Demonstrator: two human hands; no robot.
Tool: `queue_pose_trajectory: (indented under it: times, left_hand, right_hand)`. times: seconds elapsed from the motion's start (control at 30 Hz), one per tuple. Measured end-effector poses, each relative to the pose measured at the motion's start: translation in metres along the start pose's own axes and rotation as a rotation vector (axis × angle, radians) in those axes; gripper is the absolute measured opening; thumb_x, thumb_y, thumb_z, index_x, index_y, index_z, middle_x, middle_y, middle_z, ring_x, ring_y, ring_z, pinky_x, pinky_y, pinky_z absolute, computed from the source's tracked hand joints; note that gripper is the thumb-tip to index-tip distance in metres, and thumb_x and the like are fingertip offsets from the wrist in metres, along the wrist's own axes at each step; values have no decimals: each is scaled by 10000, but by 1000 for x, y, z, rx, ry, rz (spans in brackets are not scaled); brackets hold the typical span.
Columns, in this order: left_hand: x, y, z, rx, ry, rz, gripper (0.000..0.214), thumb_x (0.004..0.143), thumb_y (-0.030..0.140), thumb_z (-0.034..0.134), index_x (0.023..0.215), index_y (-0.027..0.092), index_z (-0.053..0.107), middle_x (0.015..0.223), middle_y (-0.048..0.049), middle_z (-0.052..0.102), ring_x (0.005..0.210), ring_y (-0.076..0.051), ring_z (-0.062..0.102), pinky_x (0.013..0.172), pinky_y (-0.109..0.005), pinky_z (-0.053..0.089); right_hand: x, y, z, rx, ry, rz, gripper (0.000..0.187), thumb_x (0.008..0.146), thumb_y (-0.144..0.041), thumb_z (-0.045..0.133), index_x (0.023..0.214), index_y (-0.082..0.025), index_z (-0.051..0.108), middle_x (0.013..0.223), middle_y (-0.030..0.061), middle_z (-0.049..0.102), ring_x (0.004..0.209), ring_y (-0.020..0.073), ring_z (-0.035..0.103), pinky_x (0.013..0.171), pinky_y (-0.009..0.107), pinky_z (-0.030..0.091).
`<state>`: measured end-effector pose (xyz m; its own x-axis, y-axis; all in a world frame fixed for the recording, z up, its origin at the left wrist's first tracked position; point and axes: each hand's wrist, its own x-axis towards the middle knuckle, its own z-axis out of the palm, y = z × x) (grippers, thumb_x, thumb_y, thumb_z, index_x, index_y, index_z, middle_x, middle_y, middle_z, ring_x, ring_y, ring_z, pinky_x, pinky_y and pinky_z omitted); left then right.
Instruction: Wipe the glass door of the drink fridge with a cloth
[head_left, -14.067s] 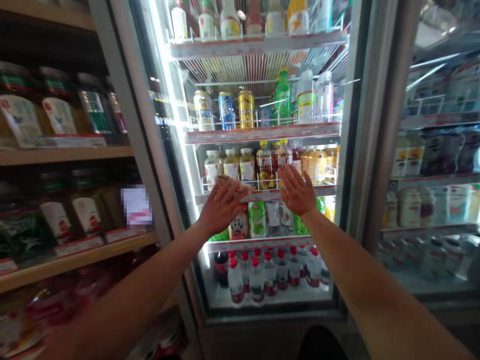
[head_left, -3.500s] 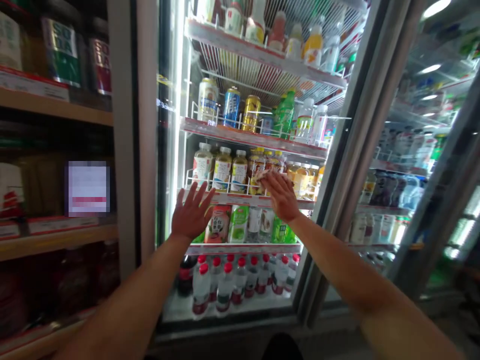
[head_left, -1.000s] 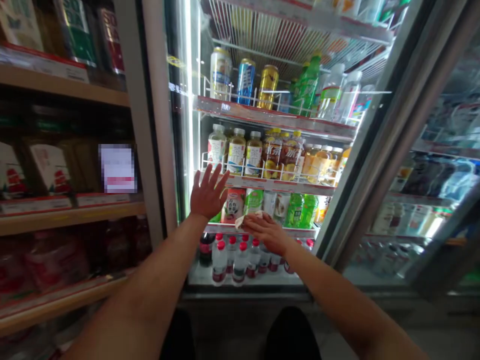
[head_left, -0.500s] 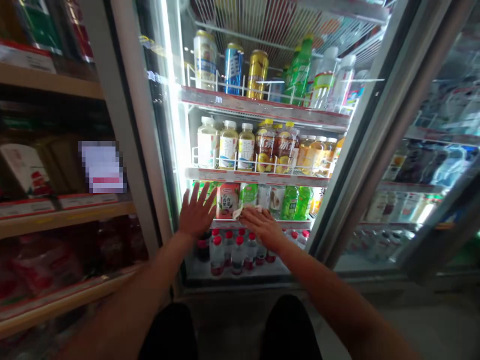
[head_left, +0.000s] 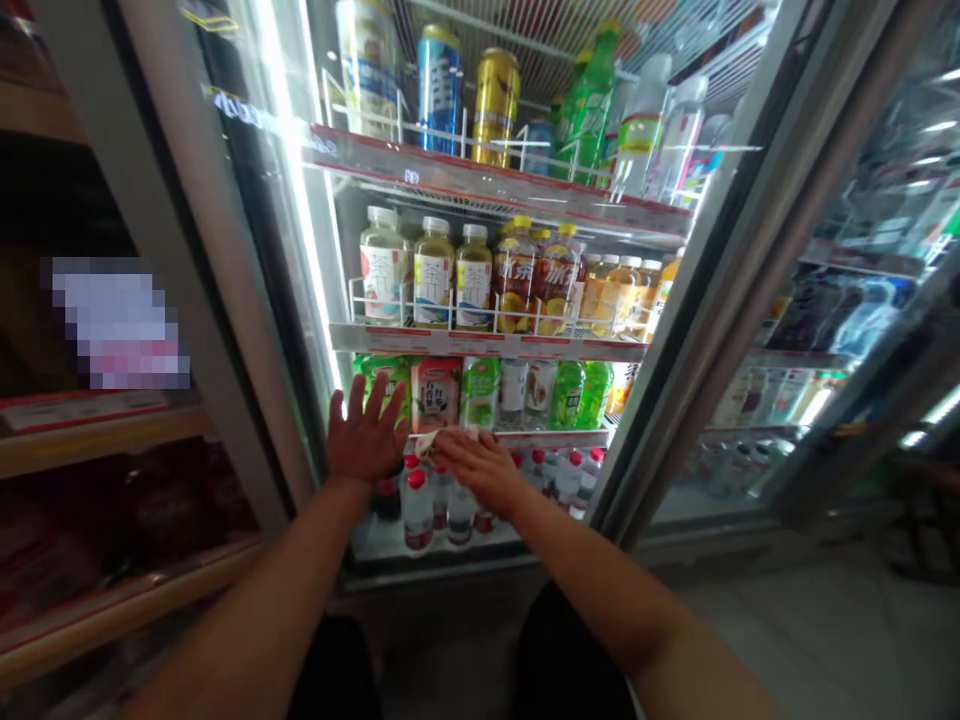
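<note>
Both my arms reach forward to the glass door of a lit drinks fridge. My left hand [head_left: 365,435] is spread, fingers apart and palm toward the glass, in front of the green cartons [head_left: 397,382] at the left of the lower shelf. To its right, my right hand [head_left: 486,472] presses a crumpled pale cloth [head_left: 426,444] flat against the door, level with that shelf's front edge. Only a little of the cloth shows past the fingers. Behind it are a red drink carton [head_left: 435,392] and several clear bottles with red caps [head_left: 417,510].
A metal door frame [head_left: 697,290] slants down on the right, with another drinks fridge beyond it. Upper shelves hold tea bottles [head_left: 433,275] and cans [head_left: 496,105]. Wooden shelving [head_left: 112,435] stands at the left. My dark-clad knees [head_left: 566,640] are below, above the tiled floor [head_left: 810,610].
My right hand has slid left with the cloth, closer to my left hand. The left hand stays spread at the same part of the door. The view has turned and moved closer.
</note>
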<state>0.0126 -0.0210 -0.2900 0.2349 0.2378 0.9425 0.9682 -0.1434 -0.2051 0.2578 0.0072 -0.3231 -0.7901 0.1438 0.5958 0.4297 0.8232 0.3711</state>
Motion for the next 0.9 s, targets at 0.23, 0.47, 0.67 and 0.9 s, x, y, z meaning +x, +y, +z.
queue_pose_trajectory:
  times: [0.23, 0.47, 0.67, 0.9]
  left_hand:
    - [-3, 1, 2, -16, -42, -48, 721, 991, 300, 549, 1629, 331, 215, 1634, -66, 314, 1548, -307, 147, 1252, -563, 100]
    - [-2, 4, 0, 6, -42, -52, 613, 990, 296, 536, 1581, 278, 372, 1603, -84, 377, 1553, -282, 119, 1263, -521, 62]
    - [-1, 4, -1, -32, -112, -106, 555, 977, 325, 535, 1526, 275, 470, 1594, -77, 400, 1546, -300, 173, 1263, -518, 30]
    - [-3, 2, 2, -52, -87, -108, 506, 1009, 354, 486, 1506, 262, 485, 1608, -61, 379, 1555, -300, 134, 1253, -537, 48]
  right_hand:
    - [6, -5, 3, -44, 116, 184, 541, 987, -112, 442, 1494, -293, 502, 1531, 16, 505, 1497, 198, 375, 1237, 405, 253]
    - [-1, 28, -22, -46, 246, 264, 563, 985, -101, 424, 1502, -312, 491, 1535, 42, 504, 1506, 212, 358, 1251, 448, 237]
    - [-39, 19, -7, -24, 161, 192, 559, 943, -64, 435, 1436, -286, 577, 1449, 66, 599, 1460, 213, 438, 1245, 446, 255]
    - [-56, 42, -17, -39, 281, 219, 548, 933, -47, 465, 1422, -260, 591, 1464, 64, 588, 1490, 197, 387, 1267, 412, 175]
